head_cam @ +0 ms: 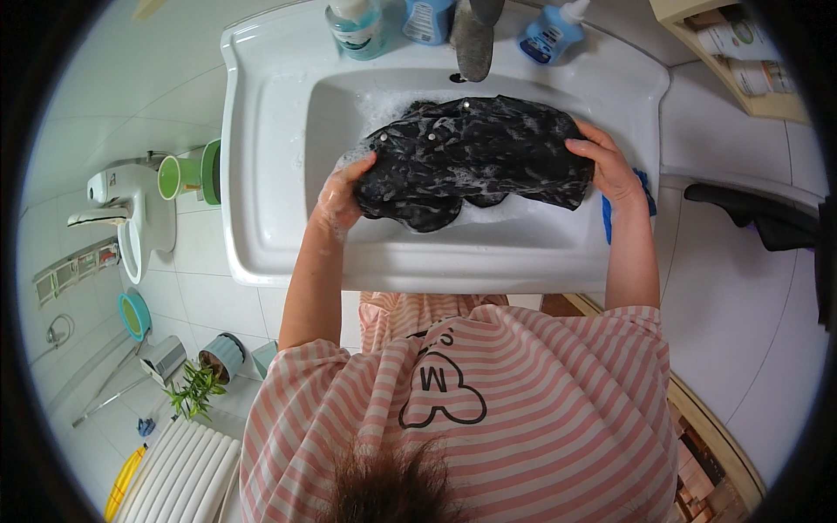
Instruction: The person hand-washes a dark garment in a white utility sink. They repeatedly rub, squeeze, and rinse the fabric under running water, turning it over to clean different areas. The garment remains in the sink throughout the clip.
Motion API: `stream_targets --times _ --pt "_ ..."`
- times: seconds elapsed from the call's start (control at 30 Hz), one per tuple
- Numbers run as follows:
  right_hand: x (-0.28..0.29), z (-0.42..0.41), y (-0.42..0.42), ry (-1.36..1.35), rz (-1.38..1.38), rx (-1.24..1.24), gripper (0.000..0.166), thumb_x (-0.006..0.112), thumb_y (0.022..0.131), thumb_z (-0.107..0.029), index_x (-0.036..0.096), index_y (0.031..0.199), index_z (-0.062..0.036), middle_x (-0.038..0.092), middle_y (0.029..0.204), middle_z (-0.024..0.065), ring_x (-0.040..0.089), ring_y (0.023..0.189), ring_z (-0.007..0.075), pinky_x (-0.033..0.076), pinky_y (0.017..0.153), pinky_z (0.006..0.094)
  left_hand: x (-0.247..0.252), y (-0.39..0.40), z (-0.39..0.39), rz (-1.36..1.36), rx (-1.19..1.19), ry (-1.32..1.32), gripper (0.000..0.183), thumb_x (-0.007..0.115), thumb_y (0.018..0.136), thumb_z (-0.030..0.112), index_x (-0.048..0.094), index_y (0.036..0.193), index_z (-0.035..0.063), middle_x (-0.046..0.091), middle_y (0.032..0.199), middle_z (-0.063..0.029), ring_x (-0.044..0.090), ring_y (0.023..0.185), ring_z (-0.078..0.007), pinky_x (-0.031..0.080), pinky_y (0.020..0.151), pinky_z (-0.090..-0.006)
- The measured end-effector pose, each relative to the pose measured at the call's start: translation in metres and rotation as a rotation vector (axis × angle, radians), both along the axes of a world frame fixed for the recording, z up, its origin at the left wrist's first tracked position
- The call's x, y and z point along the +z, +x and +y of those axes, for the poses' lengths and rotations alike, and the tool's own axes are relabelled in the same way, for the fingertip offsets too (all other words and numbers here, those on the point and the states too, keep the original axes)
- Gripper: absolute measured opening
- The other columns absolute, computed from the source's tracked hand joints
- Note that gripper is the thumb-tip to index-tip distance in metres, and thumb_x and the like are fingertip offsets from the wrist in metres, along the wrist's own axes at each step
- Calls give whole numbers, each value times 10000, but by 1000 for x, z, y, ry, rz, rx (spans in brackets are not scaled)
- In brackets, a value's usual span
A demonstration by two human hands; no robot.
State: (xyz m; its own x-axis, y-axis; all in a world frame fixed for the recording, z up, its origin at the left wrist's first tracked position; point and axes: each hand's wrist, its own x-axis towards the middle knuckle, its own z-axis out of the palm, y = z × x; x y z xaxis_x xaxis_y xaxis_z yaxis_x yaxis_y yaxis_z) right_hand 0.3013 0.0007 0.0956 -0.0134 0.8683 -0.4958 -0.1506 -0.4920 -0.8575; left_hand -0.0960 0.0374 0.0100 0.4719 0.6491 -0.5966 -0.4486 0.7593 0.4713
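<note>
A wet black garment (490,153) with small pale buttons is stretched sideways over the basin of a white ceramic sink (268,163). White suds streak the cloth. My left hand (343,193) grips its left end, with foam on the fingers and wrist. At the right end, my right hand (605,160) pinches the cloth, thumb on top. Foamy water (379,108) shows in the basin behind and below the garment, and the basin floor under the cloth is hidden.
At the sink's back stand a pump bottle of teal liquid (356,33), two blue bottles, one of them a squeeze bottle (550,33), and a grey faucet (473,49). A blue cloth (607,219) hangs at the right rim. Leftward are a toilet (134,209) and a potted plant (222,358).
</note>
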Motion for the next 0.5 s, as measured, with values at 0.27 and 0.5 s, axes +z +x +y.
stream_targets --times 0.27,0.5 --pt "-22 17 1 231 -328 -124 690 719 805 -305 443 1363 -9 551 1256 148 536 1146 233 397 994 325 -8 0 4 74 126 -99 410 618 870 191 541 1210 -24 623 1157 -151 600 1053 -291 469 941 -414" --pt "-119 21 -29 166 -860 223 1161 699 694 -655 102 1492 -60 172 1509 251 156 1415 367 219 1133 427 -42 -11 12 12 218 -162 411 588 895 271 551 1215 15 609 1194 -119 568 1101 -287 417 1001 -440"
